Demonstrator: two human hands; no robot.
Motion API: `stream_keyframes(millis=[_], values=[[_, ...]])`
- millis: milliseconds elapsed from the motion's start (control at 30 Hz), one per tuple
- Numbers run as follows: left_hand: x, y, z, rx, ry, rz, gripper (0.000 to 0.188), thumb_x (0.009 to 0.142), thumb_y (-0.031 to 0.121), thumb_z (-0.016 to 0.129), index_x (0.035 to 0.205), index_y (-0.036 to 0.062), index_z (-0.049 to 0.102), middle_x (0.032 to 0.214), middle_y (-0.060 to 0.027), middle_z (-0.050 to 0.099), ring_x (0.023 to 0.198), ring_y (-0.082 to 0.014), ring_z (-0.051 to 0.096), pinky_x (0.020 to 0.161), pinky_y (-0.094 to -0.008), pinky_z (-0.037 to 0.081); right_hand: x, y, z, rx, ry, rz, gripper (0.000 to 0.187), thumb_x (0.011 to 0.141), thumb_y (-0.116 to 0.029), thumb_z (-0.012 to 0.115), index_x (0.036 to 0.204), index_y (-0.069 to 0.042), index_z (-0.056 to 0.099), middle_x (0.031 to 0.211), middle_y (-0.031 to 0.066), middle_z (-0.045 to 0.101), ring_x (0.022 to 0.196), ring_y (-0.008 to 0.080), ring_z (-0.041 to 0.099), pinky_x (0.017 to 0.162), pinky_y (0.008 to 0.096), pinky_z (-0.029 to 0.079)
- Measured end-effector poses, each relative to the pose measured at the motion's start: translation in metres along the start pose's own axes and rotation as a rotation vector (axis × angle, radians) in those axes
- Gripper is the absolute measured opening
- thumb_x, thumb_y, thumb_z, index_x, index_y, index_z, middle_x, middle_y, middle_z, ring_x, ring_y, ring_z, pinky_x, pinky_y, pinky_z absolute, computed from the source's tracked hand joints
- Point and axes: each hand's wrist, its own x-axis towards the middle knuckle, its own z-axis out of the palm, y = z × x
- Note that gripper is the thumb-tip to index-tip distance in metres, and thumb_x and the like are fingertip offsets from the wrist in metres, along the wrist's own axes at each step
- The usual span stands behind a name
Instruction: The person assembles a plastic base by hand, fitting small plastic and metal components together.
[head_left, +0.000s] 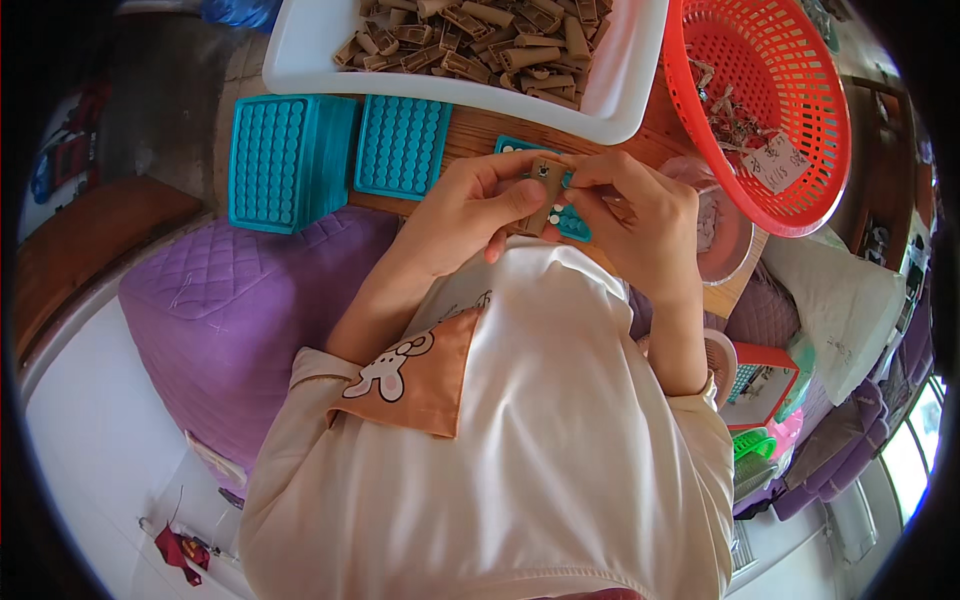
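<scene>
Close in front of my body, my left hand (462,208) grips a tan-brown plastic housing (542,196), its thumb lying across the front. A small dark and silvery spot shows near the housing's upper end. My right hand (640,205) is closed in a pinch at the housing's upper right edge. What those fingertips hold, if anything, is too small to make out. Partly hidden behind both hands lies a teal tray (575,224) with small white round pieces in it.
A white tub (300,65) of loose brown housings (470,40) stands at the back. Left of my hands are stacked teal trays (268,160) and another teal tray (402,145). At right, a red basket (830,130) holds small metal parts, beside a pink bowl (735,250).
</scene>
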Motion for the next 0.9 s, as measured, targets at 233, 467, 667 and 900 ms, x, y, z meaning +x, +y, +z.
stream_keyframes(millis=[233,467,667,900], values=[[0.002,-0.002,0.000,0.192,-0.037,0.005,0.040,0.085,0.027,0.049,0.115,0.0015,0.044,0.089,-0.0046,0.060,0.069,-0.0105,0.061,0.033,-0.0141,0.032,-0.004,0.006,-0.002,0.052,-0.012,0.063,0.009,0.068,0.002,0.058,0.075,-0.002,0.054,0.068,0.0082,0.059,0.060,0.0186,0.060,0.052,0.0261,0.048],[0.003,-0.003,0.002,0.231,-0.007,-0.006,0.038,0.086,0.024,0.048,0.116,0.0020,0.044,0.093,-0.0057,0.059,0.069,-0.0102,0.061,0.033,-0.0139,0.033,-0.004,0.007,-0.001,0.128,0.008,0.134,0.010,0.067,0.002,0.059,0.076,0.000,0.054,0.069,0.0087,0.059,0.064,0.0175,0.062,0.057,0.0251,0.050],[0.005,-0.009,0.004,0.160,0.003,-0.004,0.038,0.086,0.025,0.048,0.115,0.0019,0.044,0.093,-0.0063,0.060,0.068,-0.0095,0.061,0.033,-0.0136,0.032,-0.004,0.011,-0.001,0.080,-0.007,0.093,0.010,0.068,0.002,0.060,0.076,-0.002,0.055,0.069,0.0084,0.059,0.062,0.0192,0.060,0.054,0.0260,0.048],[0.006,-0.002,0.010,0.110,0.044,-0.001,0.029,0.085,0.020,0.049,0.109,0.0028,0.051,0.084,-0.0010,0.060,0.062,-0.0040,0.057,0.036,-0.0160,0.032,0.001,0.007,-0.009,-0.005,-0.076,0.026,0.009,0.068,0.002,0.058,0.074,-0.002,0.054,0.067,0.0084,0.058,0.059,0.0219,0.058,0.051,0.0280,0.046]])
